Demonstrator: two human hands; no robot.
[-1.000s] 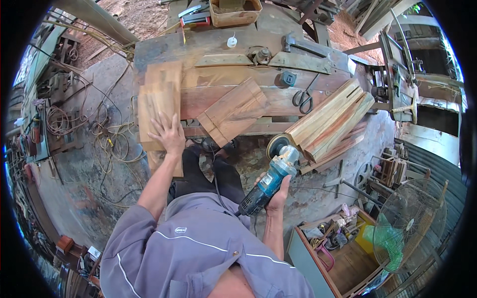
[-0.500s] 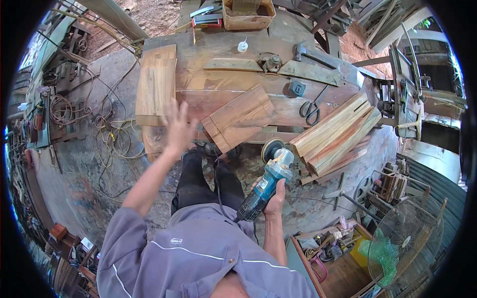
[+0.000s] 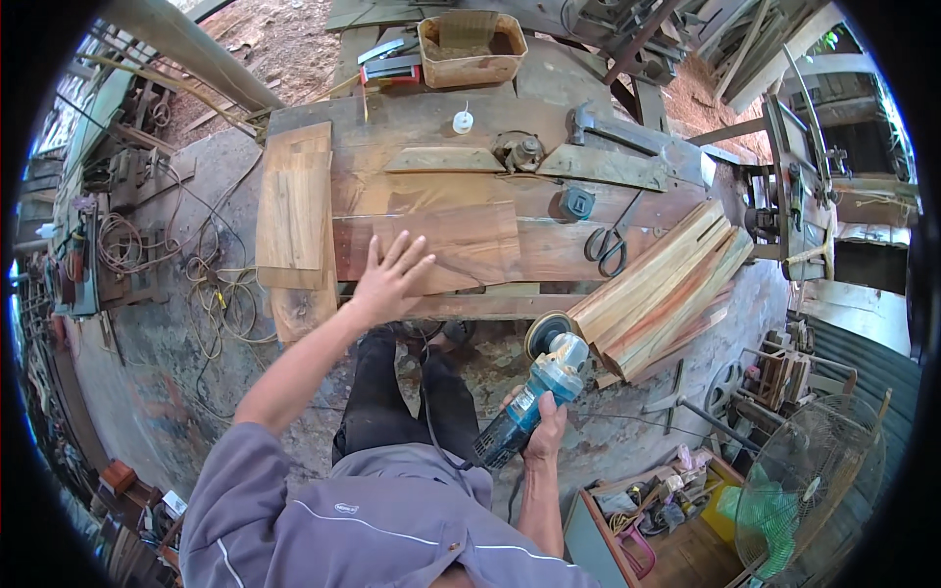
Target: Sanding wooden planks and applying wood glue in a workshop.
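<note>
My left hand [image 3: 390, 281], fingers spread, rests on or just over the near left part of a flat brown wooden board [image 3: 466, 235] on the workbench [image 3: 549, 235]. My right hand [image 3: 545, 431] is wrapped round the body of a blue and black angle grinder [image 3: 534, 397]. A round sanding disc [image 3: 549, 336] is on the grinder's head, just off the bench's near edge and apart from the board. From the grinder's rear a black cord runs up between my legs.
Stacked boards [image 3: 294, 211] lie at the bench's left end, rough wood pieces [image 3: 657, 284] at the right. Black scissors [image 3: 608, 250], a tape measure [image 3: 576, 203], a hammer [image 3: 613, 134] and a box [image 3: 472, 64] sit on the bench. A wire-cage fan [image 3: 814, 480] stands near right.
The board has turned from slanted to nearly square with the bench. My left hand has moved right and down onto it. The grinder, still in my right hand, has shifted slightly right and nearer.
</note>
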